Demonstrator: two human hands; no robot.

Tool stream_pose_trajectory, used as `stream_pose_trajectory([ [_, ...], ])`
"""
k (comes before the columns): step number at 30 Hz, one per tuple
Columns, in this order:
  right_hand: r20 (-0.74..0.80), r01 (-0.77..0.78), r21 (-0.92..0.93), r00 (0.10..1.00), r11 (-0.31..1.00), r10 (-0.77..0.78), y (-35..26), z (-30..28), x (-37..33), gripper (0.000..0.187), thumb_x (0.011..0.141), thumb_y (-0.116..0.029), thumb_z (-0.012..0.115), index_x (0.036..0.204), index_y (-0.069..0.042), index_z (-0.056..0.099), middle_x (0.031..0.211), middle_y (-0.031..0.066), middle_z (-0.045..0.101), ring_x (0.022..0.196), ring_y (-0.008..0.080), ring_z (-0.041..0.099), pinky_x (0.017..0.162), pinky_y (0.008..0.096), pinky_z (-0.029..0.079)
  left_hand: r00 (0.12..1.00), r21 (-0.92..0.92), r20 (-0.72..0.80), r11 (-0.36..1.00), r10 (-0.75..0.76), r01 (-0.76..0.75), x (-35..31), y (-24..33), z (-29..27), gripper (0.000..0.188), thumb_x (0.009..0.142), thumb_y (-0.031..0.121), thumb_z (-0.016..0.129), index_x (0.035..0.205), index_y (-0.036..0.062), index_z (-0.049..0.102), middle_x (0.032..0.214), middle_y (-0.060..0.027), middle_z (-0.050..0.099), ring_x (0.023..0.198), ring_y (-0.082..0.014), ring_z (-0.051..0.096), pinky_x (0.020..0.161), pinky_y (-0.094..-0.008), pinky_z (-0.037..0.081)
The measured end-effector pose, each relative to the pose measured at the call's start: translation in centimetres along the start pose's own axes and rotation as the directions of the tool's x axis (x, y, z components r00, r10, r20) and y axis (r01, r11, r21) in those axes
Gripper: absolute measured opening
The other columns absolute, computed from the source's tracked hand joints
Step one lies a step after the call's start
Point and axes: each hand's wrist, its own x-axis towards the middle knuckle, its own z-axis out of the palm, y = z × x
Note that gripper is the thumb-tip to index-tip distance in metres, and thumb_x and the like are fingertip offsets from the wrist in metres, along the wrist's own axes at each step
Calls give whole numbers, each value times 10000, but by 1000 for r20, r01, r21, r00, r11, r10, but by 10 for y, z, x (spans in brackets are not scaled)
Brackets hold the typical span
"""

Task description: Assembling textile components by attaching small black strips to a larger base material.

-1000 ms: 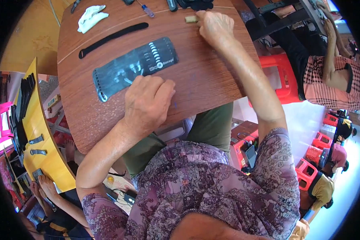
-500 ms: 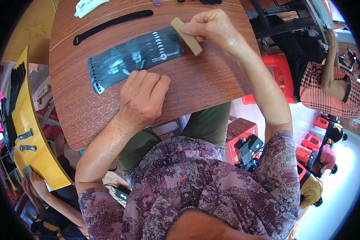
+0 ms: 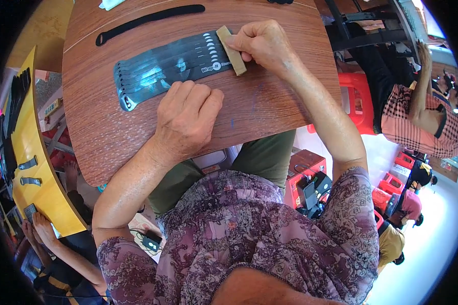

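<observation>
Overlapping dark printed cards (image 3: 178, 68), several of them with glossy dark blue-grey faces, lie fanned in a row on the brown wood-grain table (image 3: 275, 112). My right hand (image 3: 266, 47) pinches a tan, wooden-looking bar (image 3: 234, 53) between thumb and fingers. The bar lies across the right end of the row and covers part of it. My left hand (image 3: 191, 112) is curled closed, knuckles up, at the near edge of the cards. Its fingertips are hidden, so I cannot see whether it holds anything.
Beyond the cards lies a black strap (image 3: 150, 24) with a loop at one end. A white cloth (image 3: 111, 3) sits at the far left edge. Left, another person's hands work at a yellow table (image 3: 48, 185). Red stools (image 3: 359, 96) and a seated person are right.
The bar in my right hand has come slightly left and down, and now covers the right end of the cards. My left hand stays closed in nearly the same place.
</observation>
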Motion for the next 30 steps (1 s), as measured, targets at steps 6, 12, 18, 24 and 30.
stream_pose_trajectory([
  [6, -31, 28, -81, 999, 996, -31, 7, 3, 3, 256, 762, -258, 684, 647, -29, 695, 549, 95, 612, 527, 173, 593, 521, 339, 475, 999, -32, 34, 999, -42, 43, 0, 1, -4, 215, 682, 7, 699, 883, 19, 623, 789, -85, 574, 678, -258, 549, 576, -354, 430],
  [12, -5, 31, -4, 999, 999, -31, 7, 0, 0, 233, 802, -247, 685, 678, -49, 691, 553, 26, 577, 514, 98, 517, 480, 271, 398, 997, -22, 59, 999, -45, 46, 1, 1, -5, 217, 686, 14, 701, 889, 20, 626, 795, -83, 580, 681, -260, 551, 580, -355, 435],
  [18, -74, 3, 179, 997, 984, 10, 20, -34, -4, 254, 841, -256, 697, 689, -54, 671, 564, -10, 549, 519, 47, 468, 473, 213, 341, 1000, 2, 7, 1000, -7, 7, -2, -1, 0, 197, 661, 67, 589, 850, 9, 600, 746, -78, 490, 676, -230, 511, 588, -333, 420],
  [24, -245, -52, -306, 969, 950, -26, 44, -65, 1, 362, 797, -356, 707, 668, -19, 675, 593, 127, 631, 558, 243, 624, 557, 397, 479, 1000, -22, -7, 1000, -2, 2, 3, 2, -1, 194, 656, 44, 610, 847, 6, 609, 745, -79, 504, 671, -232, 517, 579, -334, 418],
  [30, -372, 151, -475, 858, 867, -354, 36, -44, -14, 339, 793, -366, 688, 717, -36, 667, 711, 190, 642, 727, 374, 643, 633, 449, 495, 998, -113, -16, 992, -65, 62, 5, 3, -8, 164, 691, 12, 672, 843, 8, 612, 728, -82, 542, 648, -247, 536, 570, -349, 423],
])
